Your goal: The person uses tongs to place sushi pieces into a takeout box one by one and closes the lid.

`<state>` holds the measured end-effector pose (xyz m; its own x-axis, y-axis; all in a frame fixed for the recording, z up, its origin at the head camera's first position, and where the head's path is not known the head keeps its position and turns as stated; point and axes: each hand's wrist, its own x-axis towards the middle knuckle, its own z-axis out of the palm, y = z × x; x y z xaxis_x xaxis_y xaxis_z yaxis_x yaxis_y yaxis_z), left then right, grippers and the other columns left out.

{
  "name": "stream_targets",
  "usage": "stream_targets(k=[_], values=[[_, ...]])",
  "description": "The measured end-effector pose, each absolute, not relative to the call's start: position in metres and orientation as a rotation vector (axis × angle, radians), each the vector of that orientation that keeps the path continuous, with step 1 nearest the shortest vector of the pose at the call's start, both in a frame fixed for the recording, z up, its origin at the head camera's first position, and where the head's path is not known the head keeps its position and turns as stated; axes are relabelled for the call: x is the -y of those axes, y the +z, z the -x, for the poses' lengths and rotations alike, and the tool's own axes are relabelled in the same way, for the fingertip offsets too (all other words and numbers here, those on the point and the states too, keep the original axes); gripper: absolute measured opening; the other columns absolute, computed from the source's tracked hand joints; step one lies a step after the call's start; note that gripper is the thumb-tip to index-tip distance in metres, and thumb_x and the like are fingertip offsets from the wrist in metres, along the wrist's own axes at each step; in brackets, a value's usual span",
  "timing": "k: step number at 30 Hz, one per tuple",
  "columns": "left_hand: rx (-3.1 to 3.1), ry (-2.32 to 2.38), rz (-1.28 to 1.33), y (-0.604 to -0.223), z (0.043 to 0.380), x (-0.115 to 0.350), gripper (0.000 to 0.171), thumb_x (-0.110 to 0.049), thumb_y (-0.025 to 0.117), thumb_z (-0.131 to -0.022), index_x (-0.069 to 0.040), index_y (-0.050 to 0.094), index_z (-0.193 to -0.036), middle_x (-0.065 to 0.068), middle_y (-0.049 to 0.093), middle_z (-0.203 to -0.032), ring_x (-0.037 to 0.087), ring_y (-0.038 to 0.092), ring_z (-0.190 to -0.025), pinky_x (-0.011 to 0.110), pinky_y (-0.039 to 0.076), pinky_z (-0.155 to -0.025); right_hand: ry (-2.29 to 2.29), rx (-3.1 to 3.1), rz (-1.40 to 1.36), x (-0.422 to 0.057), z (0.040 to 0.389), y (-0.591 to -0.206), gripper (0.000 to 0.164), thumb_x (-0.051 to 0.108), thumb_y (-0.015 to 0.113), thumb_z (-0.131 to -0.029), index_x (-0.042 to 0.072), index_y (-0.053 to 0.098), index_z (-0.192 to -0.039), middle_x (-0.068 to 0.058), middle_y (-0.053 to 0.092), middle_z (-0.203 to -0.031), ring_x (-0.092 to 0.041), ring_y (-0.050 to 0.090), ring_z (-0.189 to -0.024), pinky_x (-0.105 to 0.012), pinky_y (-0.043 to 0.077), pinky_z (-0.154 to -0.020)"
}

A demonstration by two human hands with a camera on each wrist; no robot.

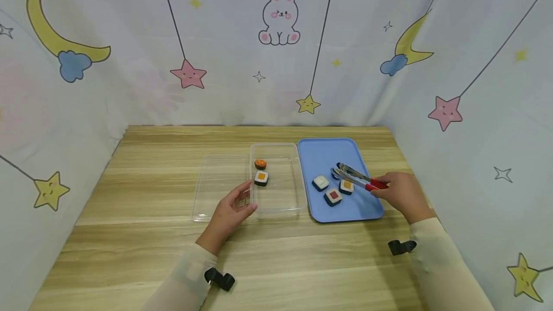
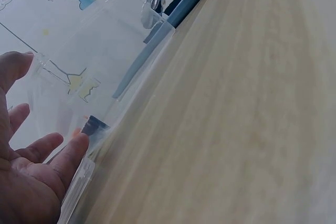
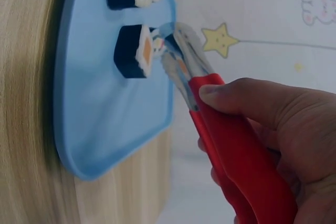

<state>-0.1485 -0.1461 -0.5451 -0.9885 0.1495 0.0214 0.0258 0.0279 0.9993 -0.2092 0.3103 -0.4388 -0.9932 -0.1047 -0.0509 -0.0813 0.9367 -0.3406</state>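
Note:
My right hand (image 1: 399,195) grips the red handles of metal food tongs (image 3: 226,140) over the blue tray. The tips of the tongs are around a small sushi roll (image 1: 335,173), partly hidden by them. Near them on the tray lie a white-topped roll (image 1: 320,183), a red-centred roll (image 1: 332,197) and an orange-centred roll (image 1: 346,186). My left hand (image 1: 231,210), fingers spread and fairly straight, touches the left wall of a clear plastic box (image 1: 281,211). Inside the box, along its left side, an orange-topped sushi (image 1: 260,163) sits behind another orange-centred roll (image 1: 261,178).
The blue tray (image 1: 317,150) stands against the box's right side. A clear lid (image 1: 216,176) lies to the box's left, partly behind my left hand. All rest on a wooden table (image 1: 142,196), with a printed curtain (image 1: 242,100) behind and at the sides.

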Motion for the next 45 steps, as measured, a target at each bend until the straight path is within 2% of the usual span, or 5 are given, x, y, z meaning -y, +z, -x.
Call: stream_targets(k=[7,12,27,38,45], values=[[-2.191,2.121,-0.188,-0.546,0.150,0.146,0.070,-0.005,0.077,-0.094,-0.006,0.045,-0.156,0.013,0.042,-0.162,0.036,0.045,-0.145,0.032,0.053,-0.106,-0.570,-3.008,0.108,-0.310,0.210,-0.446,0.044,0.029,0.087,-0.085,0.000,0.078,-0.117,-0.020,0.074,-0.109,-0.031,0.064,-0.089,-0.040,0.057,-0.070],[-2.187,2.124,-0.203,-0.545,0.151,0.146,0.070,-0.005,0.077,-0.094,-0.005,0.045,-0.156,0.014,0.042,-0.162,0.037,0.045,-0.145,0.031,0.053,-0.106,-0.564,-2.994,0.129,-0.307,0.211,-0.445,0.046,0.029,0.087,-0.084,0.000,0.077,-0.119,-0.021,0.073,-0.110,-0.031,0.065,-0.089,-0.042,0.058,-0.071],[-2.198,2.114,-0.219,-0.545,0.151,0.148,0.070,-0.006,0.077,-0.095,-0.006,0.044,-0.157,0.014,0.041,-0.162,0.038,0.045,-0.144,0.031,0.054,-0.105,-0.468,-3.014,0.218,-0.299,0.210,-0.432,0.037,0.023,0.088,-0.082,0.002,0.080,-0.112,-0.014,0.077,-0.099,-0.025,0.066,-0.079,-0.041,0.056,-0.066],[-2.193,2.117,-0.198,-0.544,0.148,0.147,0.070,-0.006,0.077,-0.094,-0.006,0.045,-0.156,0.014,0.041,-0.162,0.038,0.044,-0.145,0.031,0.053,-0.105,-0.497,-3.046,0.219,-0.299,0.208,-0.430,0.043,0.027,0.087,-0.084,0.000,0.078,-0.116,-0.019,0.076,-0.105,-0.031,0.068,-0.088,-0.048,0.059,-0.074],[-2.190,2.127,-0.204,-0.546,0.149,0.147,0.070,-0.006,0.077,-0.094,-0.006,0.045,-0.156,0.014,0.041,-0.162,0.038,0.045,-0.144,0.031,0.054,-0.105,-0.558,-3.065,0.249,-0.288,0.210,-0.417,0.046,0.029,0.086,-0.086,0.001,0.076,-0.122,-0.020,0.074,-0.110,-0.034,0.067,-0.092,-0.047,0.059,-0.073]])
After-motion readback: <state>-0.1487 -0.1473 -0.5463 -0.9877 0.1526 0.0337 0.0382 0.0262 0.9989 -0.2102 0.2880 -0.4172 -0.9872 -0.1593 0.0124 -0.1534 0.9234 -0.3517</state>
